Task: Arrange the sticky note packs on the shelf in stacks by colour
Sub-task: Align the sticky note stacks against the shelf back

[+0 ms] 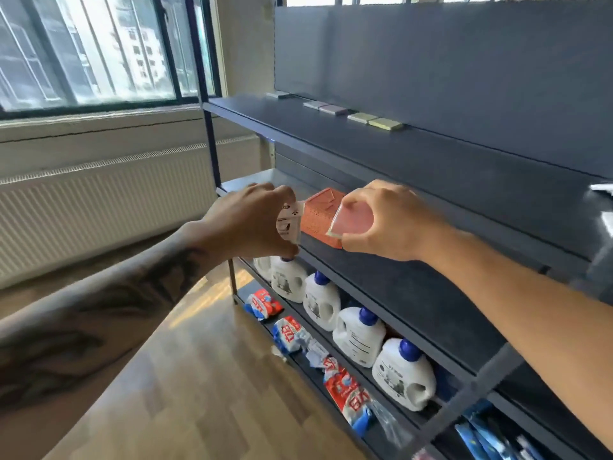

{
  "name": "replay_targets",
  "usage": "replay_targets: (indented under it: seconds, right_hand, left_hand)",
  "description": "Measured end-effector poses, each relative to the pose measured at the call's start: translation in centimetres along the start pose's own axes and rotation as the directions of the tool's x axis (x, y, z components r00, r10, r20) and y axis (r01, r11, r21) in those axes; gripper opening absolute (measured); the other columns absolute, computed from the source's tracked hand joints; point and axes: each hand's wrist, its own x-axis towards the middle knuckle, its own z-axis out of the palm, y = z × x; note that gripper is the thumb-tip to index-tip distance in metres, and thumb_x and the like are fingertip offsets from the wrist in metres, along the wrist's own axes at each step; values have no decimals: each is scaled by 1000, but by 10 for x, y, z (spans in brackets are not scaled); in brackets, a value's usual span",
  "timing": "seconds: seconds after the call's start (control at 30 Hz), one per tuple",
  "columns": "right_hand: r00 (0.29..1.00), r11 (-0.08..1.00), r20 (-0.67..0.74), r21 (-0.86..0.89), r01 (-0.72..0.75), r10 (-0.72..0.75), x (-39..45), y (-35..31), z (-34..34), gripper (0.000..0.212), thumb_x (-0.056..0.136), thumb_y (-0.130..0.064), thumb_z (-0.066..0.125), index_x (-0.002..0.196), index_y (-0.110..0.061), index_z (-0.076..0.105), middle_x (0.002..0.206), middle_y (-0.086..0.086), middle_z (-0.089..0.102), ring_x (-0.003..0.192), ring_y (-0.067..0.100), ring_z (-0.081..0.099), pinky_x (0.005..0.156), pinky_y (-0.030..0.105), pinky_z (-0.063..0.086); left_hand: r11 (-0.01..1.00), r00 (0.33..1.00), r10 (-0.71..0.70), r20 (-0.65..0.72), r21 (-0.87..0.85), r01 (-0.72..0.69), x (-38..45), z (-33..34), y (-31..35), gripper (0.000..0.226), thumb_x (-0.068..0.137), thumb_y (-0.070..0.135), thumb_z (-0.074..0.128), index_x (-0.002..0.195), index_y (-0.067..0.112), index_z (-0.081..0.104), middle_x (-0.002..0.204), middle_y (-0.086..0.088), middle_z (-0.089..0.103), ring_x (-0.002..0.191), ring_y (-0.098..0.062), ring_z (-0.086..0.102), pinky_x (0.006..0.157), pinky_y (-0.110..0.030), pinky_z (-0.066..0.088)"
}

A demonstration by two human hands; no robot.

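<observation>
1. A pink sticky note pack (pixel 353 220), wrapped in clear film that catches the light along its edges, sits at the centre of the frame, pinched between the thumb and curled fingers of the right hand (pixel 384 220).
2. Just left of it, the left hand (pixel 255 220) grips a white-labelled pack (pixel 288 224) showing black print; its colour beneath the label cannot be told.
3. Between the two hands an orange-red carton (pixel 323 217) stands on the middle shelf (pixel 414 293), a dark blue-grey board that runs toward the lower right of the frame.
4. On the upper shelf (pixel 298 117), in the upper middle of the frame, more packs lie flat in a row against the back panel: a grey pack (pixel 278 93) at the left, then a pale pack (pixel 315 104) touching a lilac pack (pixel 333 109), then a light green pack (pixel 362 117) touching a yellow pack (pixel 385 123).
5. Below the hands, white detergent jugs (pixel 360 336) with blue caps stand in a line on a lower shelf, and red, white and blue pouches (pixel 345 390) lie along the shelf in front of them.
6. At the left of the frame are a wooden floor (pixel 199 376), a white radiator (pixel 99 210) and a window (pixel 99 48).
</observation>
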Motion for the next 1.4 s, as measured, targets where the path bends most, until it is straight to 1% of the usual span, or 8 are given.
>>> replay_targets:
  seconds: [0.13, 0.4, 0.57, 0.73, 0.87, 1.0, 1.23, 1.4]
  right_hand:
    - [997, 995, -2, 59, 80, -80, 84, -21, 13, 81, 61, -76, 62, 132, -36, 62, 126, -7, 58, 118, 17, 54, 99, 37, 45]
    - [962, 956, -32, 108, 274, -272, 277, -22, 28, 55, 76, -51, 77, 126, -33, 66, 114, -6, 61, 107, 17, 56, 83, 30, 40]
    - [960, 955, -36, 99, 279, -277, 376, 6, 36, 73, 59, -70, 63, 124, -36, 65, 111, -10, 62, 106, 17, 56, 89, 36, 49]
    - [983, 978, 19, 104, 182, -185, 430, 54, 41, 78, 57, -81, 59, 124, -41, 64, 117, -13, 64, 110, 17, 57, 95, 39, 50]
    - [997, 995, 43, 80, 58, -61, 451, 96, 41, 65, 65, -68, 69, 124, -42, 63, 121, -13, 62, 112, 15, 56, 96, 37, 50]
    - [992, 992, 36, 28, -122, 121, 460, 135, 46, 70, 59, -68, 64, 124, -42, 64, 121, -15, 63, 109, 13, 56, 96, 36, 50]
    - [886, 888, 70, 12, -460, 458, 463, 181, 45, 55, 73, -45, 78, 126, -42, 63, 129, -23, 59, 115, 7, 55, 96, 27, 46]
    - [803, 809, 118, 2, -588, 584, 475, 172, 44, 55, 74, -53, 77, 125, -50, 59, 124, -33, 56, 113, -1, 52, 95, 25, 46]
  left_hand:
    - [995, 994, -103, -37, -1, 103, 20, 7, -70, 79, 68, 65, 81, 133, 31, 52, 117, 0, 60, 104, -24, 58, 74, -34, 46]
    - [968, 971, -235, -52, 78, 239, 118, -1, -190, 81, 66, 67, 80, 133, 31, 51, 120, 2, 61, 105, -23, 58, 87, -41, 53]
    - [970, 973, -222, -56, 90, 227, 223, -11, -235, 84, 70, 63, 81, 139, 28, 47, 127, -3, 61, 111, -25, 58, 92, -46, 53]
    - [989, 987, -148, -59, 22, 149, 319, -5, -255, 79, 67, 69, 81, 130, 30, 53, 123, 0, 62, 106, -24, 56, 81, -39, 49]
    - [999, 999, -35, -23, -24, 35, 403, 13, -253, 84, 61, 77, 79, 127, 32, 55, 111, 8, 54, 104, -19, 50, 85, -40, 47]
    - [987, 988, 146, 54, -72, -142, 488, 47, -233, 91, 56, 84, 76, 129, 33, 53, 124, 4, 62, 114, -25, 54, 90, -41, 48]
    - [886, 869, 464, 172, -112, -451, 601, 71, -207, 102, 55, 93, 69, 138, 37, 49, 139, 6, 58, 125, -24, 54, 90, -37, 47]
    - [779, 728, 627, 277, -191, -598, 654, 86, -212, 97, 49, 103, 58, 130, 51, 48, 127, 17, 51, 120, -15, 50, 97, -40, 47]
